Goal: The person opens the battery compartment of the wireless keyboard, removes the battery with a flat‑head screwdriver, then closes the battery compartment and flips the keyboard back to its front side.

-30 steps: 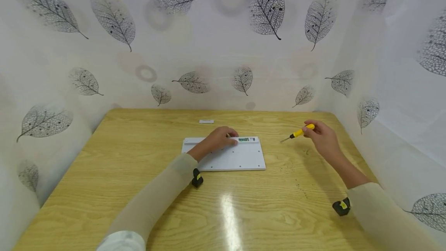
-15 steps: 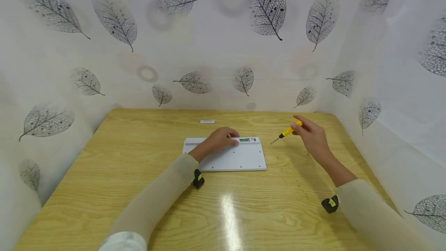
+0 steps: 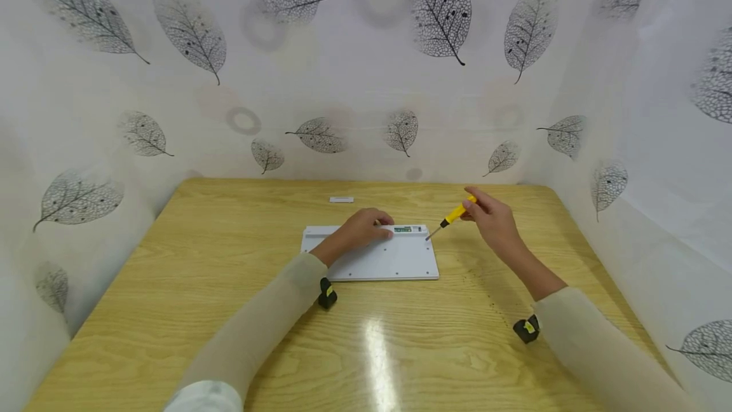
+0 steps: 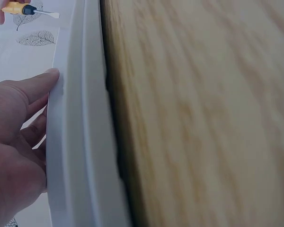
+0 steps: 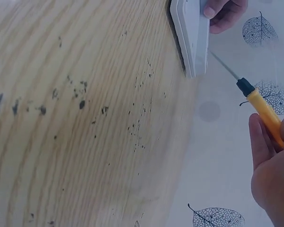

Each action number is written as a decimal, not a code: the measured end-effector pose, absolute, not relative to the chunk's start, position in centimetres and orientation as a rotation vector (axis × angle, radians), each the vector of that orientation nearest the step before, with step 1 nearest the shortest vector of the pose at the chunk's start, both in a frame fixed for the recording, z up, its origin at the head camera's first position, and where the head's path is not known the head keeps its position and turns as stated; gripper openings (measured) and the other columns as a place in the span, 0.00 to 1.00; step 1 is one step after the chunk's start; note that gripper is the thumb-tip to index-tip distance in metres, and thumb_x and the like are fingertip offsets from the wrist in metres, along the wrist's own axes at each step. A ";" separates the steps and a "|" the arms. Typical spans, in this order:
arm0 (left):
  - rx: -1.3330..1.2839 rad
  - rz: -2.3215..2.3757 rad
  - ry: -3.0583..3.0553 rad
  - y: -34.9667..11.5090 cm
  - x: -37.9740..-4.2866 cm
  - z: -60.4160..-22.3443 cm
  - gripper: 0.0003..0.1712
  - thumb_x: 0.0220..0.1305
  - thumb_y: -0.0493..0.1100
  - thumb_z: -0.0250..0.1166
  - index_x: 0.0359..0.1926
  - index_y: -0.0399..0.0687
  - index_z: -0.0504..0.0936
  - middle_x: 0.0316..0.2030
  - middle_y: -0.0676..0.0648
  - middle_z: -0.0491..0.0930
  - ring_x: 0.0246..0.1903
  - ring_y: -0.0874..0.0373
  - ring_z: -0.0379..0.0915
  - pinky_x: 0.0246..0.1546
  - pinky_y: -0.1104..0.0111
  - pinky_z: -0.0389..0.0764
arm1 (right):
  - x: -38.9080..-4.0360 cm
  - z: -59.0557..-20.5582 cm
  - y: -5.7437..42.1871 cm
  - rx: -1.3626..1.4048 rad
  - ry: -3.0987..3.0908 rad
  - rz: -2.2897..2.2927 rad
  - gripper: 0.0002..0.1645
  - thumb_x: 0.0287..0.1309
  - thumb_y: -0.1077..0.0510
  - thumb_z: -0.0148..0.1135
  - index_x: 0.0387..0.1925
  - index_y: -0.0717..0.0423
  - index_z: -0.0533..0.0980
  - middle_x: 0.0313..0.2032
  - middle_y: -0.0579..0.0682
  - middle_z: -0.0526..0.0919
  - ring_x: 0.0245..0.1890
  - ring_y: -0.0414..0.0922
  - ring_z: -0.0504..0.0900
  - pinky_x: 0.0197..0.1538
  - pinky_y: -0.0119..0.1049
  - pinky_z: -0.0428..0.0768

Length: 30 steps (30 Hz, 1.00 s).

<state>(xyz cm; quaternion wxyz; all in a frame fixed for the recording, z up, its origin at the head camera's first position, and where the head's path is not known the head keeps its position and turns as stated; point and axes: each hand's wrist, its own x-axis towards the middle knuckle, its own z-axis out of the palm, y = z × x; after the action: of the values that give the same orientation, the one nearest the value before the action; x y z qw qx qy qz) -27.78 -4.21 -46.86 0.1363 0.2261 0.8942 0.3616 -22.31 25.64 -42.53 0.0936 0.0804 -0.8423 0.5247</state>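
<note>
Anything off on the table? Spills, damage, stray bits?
Yes: dark specks dot the table, right of the white panel in the head view; debris or stains, can't tell. A green part is exposed near the panel's far edge, and a small white strip lies beyond, possibly a loose cover.

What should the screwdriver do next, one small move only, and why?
Probably settle the screwdriver onto the dark dot near the far right corner of the white panel: the right hand points its tip at that corner, while the left hand holds the panel's far edge. Whether the tip touches is unclear.
</note>
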 end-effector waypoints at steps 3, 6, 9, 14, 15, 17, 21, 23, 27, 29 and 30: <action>0.643 1.039 2.592 -4.1 -27.7 -46.8 0.16 0.69 0.48 0.66 0.55 0.51 0.84 0.51 0.51 0.82 0.52 0.56 0.76 0.57 0.59 0.76 | -22.3 -42.6 25.4 0.272 -2.546 1.494 0.29 0.75 0.55 0.53 0.71 0.63 0.66 0.46 0.67 0.81 0.39 0.38 0.86 0.44 0.22 0.82; 0.632 1.040 2.590 -4.1 -27.7 -46.7 0.16 0.69 0.48 0.67 0.55 0.51 0.84 0.51 0.51 0.82 0.52 0.56 0.76 0.58 0.59 0.76 | -22.2 -42.6 25.2 0.283 -2.550 1.429 0.29 0.75 0.54 0.53 0.71 0.60 0.67 0.45 0.65 0.82 0.41 0.47 0.87 0.44 0.21 0.82; 0.634 1.048 2.585 -4.2 -27.8 -46.7 0.16 0.69 0.47 0.67 0.55 0.50 0.84 0.50 0.50 0.82 0.52 0.56 0.76 0.57 0.58 0.76 | -22.4 -42.8 24.9 0.282 -2.515 1.414 0.27 0.74 0.52 0.54 0.69 0.57 0.70 0.44 0.62 0.83 0.43 0.54 0.86 0.44 0.21 0.82; 0.659 1.049 2.588 -4.2 -27.9 -46.9 0.16 0.69 0.48 0.67 0.55 0.50 0.84 0.50 0.51 0.82 0.52 0.56 0.76 0.57 0.59 0.76 | -22.8 -42.6 24.0 0.286 -2.447 1.465 0.25 0.73 0.52 0.58 0.65 0.59 0.74 0.43 0.61 0.84 0.40 0.48 0.87 0.43 0.23 0.83; 0.663 1.047 2.589 -4.2 -27.9 -47.0 0.16 0.69 0.48 0.67 0.55 0.50 0.84 0.50 0.51 0.82 0.52 0.56 0.76 0.57 0.59 0.76 | -22.8 -42.5 23.8 0.284 -2.438 1.479 0.25 0.72 0.53 0.59 0.64 0.60 0.74 0.43 0.61 0.84 0.40 0.47 0.87 0.43 0.24 0.83; 0.669 1.045 2.591 -4.2 -27.9 -47.0 0.16 0.69 0.48 0.67 0.55 0.50 0.84 0.50 0.50 0.82 0.52 0.56 0.76 0.57 0.59 0.76 | -22.9 -42.4 23.3 0.288 -2.428 1.493 0.24 0.72 0.53 0.59 0.63 0.61 0.75 0.43 0.61 0.84 0.39 0.47 0.87 0.43 0.25 0.83; 0.668 1.043 2.590 -4.2 -28.0 -47.2 0.16 0.69 0.48 0.67 0.55 0.50 0.84 0.50 0.50 0.82 0.52 0.56 0.76 0.57 0.59 0.77 | -23.1 -42.5 22.6 0.305 -2.438 1.452 0.24 0.72 0.53 0.59 0.62 0.62 0.75 0.42 0.60 0.85 0.41 0.56 0.86 0.42 0.24 0.83; 0.665 1.041 2.590 -4.2 -28.0 -47.2 0.16 0.69 0.48 0.67 0.55 0.51 0.84 0.50 0.51 0.82 0.52 0.56 0.76 0.57 0.59 0.77 | -23.2 -42.6 22.4 0.317 -2.444 1.423 0.24 0.72 0.53 0.59 0.62 0.62 0.75 0.42 0.60 0.85 0.41 0.57 0.86 0.42 0.23 0.83; 0.658 1.037 2.592 -4.2 -28.0 -47.2 0.16 0.69 0.48 0.67 0.55 0.51 0.84 0.50 0.51 0.82 0.52 0.57 0.76 0.56 0.59 0.77 | -23.4 -42.6 21.9 0.323 -2.457 1.368 0.24 0.72 0.53 0.59 0.62 0.62 0.76 0.41 0.60 0.85 0.40 0.55 0.86 0.41 0.23 0.82; 0.656 1.032 2.595 -4.2 -28.0 -47.2 0.16 0.69 0.49 0.67 0.55 0.52 0.84 0.50 0.51 0.82 0.52 0.57 0.76 0.56 0.59 0.77 | -23.5 -42.5 21.7 0.323 -2.469 1.340 0.23 0.72 0.53 0.59 0.62 0.61 0.76 0.41 0.59 0.85 0.40 0.53 0.86 0.41 0.24 0.83; 0.655 1.034 2.596 -4.2 -28.0 -47.1 0.16 0.69 0.49 0.67 0.55 0.51 0.84 0.50 0.51 0.82 0.52 0.57 0.76 0.56 0.59 0.77 | -23.5 -42.5 21.6 0.325 -2.474 1.328 0.24 0.72 0.53 0.59 0.63 0.61 0.76 0.42 0.59 0.85 0.40 0.53 0.86 0.42 0.27 0.84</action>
<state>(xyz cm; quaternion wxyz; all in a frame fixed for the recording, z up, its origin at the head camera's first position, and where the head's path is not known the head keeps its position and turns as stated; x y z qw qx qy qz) -27.98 -4.25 -47.10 0.1353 0.2260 0.8963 0.3568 -23.54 21.61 -42.46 0.1570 0.1136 -0.8644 0.4640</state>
